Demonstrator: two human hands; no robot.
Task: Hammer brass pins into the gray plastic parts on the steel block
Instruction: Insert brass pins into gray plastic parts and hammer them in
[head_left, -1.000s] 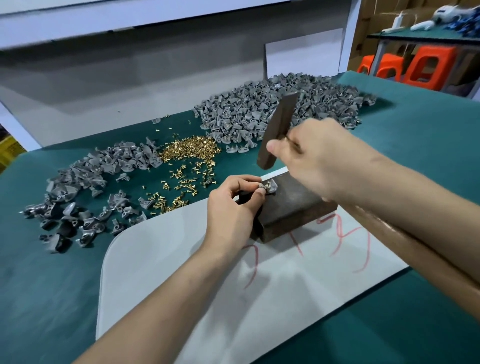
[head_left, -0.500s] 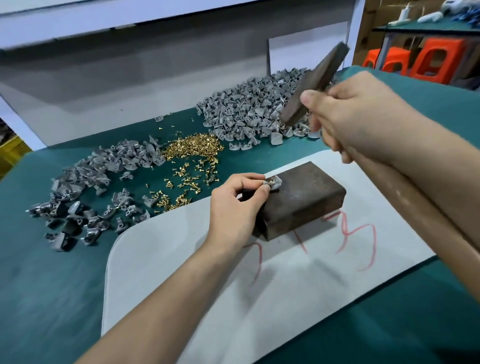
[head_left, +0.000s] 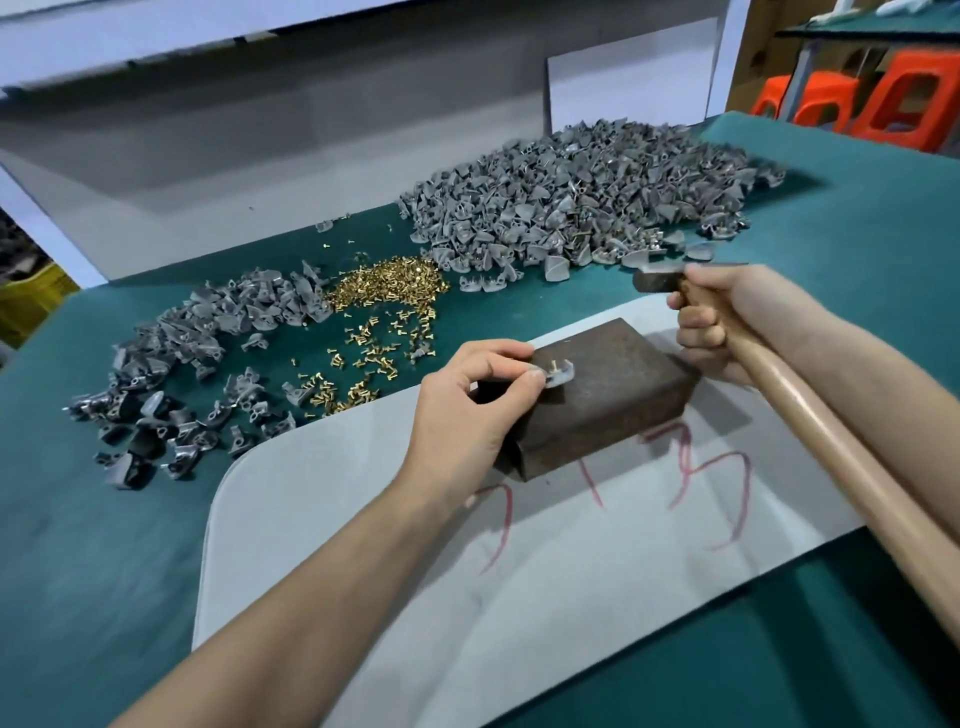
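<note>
Our left hand (head_left: 467, 410) pinches a small gray plastic part (head_left: 561, 374) between thumb and forefinger at the left end of the dark rectangular steel block (head_left: 613, 400), with a short brass pin (head_left: 554, 366) standing up from it. Our right hand (head_left: 727, 317) is curled around the wooden-handled hammer (head_left: 810, 415), whose head is clear of the block, beyond its right end.

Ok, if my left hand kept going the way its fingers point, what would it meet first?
Left hand pinches the gray part on the steel block, so that first; beyond, probably the right hand gripping the hammer, depth unclear.
</note>
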